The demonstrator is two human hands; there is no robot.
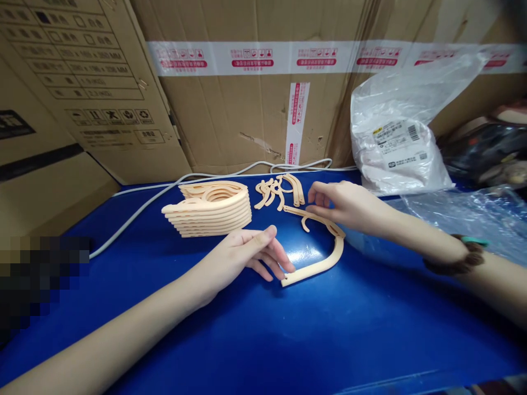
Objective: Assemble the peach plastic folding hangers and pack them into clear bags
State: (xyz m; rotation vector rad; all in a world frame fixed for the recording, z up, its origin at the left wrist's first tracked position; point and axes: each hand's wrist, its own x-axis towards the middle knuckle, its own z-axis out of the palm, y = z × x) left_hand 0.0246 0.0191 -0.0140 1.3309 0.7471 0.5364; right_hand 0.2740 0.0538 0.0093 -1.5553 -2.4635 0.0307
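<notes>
On the blue tabletop lies a beige folding hanger (329, 260), unfolded into a curve with its small hook on the inner side. My left hand (257, 252) is over the hanger's near end, fingers stretched and apart, holding nothing; whether a fingertip touches the hanger I cannot tell. Above the hanger's far arm is my right hand (340, 200), its fingers bent and parted from the thumb, with nothing visible between them. A neat stack of beige folded hangers (209, 216) stands left of my hands. Loose beige hooks (269, 192) and curved hanger arms (294, 189) lie behind.
Large cardboard boxes (247, 109) wall off the back and left. A white cable (152, 189) runs along the table's rear. At the back right stands a white plastic bag (395, 142) with a label; clear plastic film (473, 219) spreads beside my right forearm.
</notes>
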